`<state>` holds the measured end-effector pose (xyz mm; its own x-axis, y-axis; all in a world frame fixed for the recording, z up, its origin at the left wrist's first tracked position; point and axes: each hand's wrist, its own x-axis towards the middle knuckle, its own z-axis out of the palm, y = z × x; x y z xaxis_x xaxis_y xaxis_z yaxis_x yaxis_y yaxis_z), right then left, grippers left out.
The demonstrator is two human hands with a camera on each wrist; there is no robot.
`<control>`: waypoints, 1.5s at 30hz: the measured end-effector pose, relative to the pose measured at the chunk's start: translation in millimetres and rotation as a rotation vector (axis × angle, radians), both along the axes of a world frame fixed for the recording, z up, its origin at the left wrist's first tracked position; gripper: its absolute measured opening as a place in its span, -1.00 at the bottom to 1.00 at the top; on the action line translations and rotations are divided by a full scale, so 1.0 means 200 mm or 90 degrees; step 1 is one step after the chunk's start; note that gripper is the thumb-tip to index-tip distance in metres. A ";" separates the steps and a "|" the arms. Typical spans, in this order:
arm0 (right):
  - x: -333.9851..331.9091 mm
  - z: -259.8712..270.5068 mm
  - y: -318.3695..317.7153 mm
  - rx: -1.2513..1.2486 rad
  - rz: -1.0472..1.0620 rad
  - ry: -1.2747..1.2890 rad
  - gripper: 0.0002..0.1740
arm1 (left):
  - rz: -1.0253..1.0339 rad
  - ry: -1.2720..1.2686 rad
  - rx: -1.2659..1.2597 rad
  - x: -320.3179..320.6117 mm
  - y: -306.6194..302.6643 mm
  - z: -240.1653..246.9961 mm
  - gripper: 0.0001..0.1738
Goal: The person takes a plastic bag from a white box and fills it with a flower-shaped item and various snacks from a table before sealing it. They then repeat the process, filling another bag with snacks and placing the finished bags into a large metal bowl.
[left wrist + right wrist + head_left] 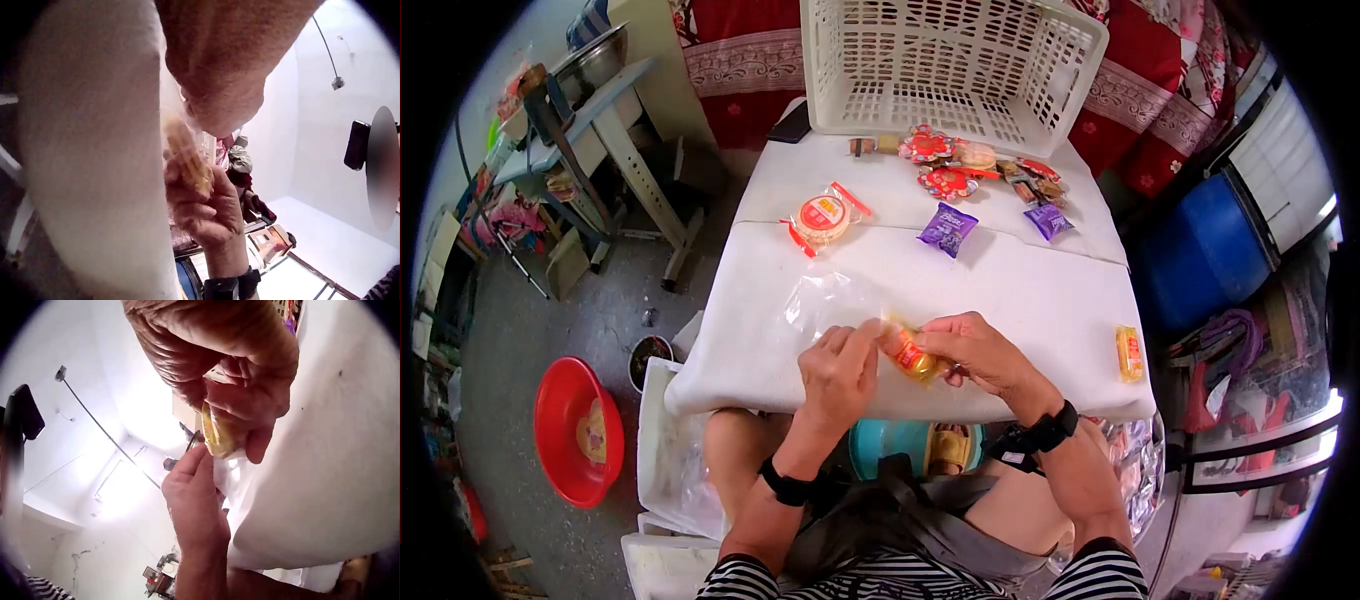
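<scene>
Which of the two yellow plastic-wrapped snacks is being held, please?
The yellow plastic-wrapped snack gripped by the right hand; the other yellow packet lies untouched near the right edge of the white-covered table.

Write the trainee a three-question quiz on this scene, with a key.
1. Multiple choice. What does the right hand grip?
a) a blue barrel
b) a yellow-wrapped snack
c) a white crate

2. Count. In the head view, how many purple packets lie on the white-covered table?

3. True or false. The red basin stands on the table.

Key
1. b
2. Two
3. False: the red basin is on the floor, to the person's left.
</scene>
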<state>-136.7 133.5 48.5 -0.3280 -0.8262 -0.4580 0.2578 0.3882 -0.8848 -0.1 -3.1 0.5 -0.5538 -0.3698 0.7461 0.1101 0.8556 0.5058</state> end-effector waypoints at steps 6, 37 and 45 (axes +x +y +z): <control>0.04 -0.07 -0.08 -0.044 0.008 0.029 -0.72 | -0.041 -0.038 0.034 0.01 0.02 0.03 -0.77; -0.28 0.03 0.23 -0.003 -0.336 1.109 -0.77 | 0.077 -0.022 0.145 0.09 -0.12 0.04 -0.85; -0.45 0.21 0.85 0.647 -0.329 0.794 -0.32 | 0.116 0.007 0.115 0.12 -0.17 0.04 -0.84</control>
<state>-226.8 303.4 90.9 -0.9964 -0.0796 0.0300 -0.0821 0.9920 -0.0954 23.0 -37.2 7.6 -0.4585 -0.5901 0.6645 -0.0315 0.7580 0.6515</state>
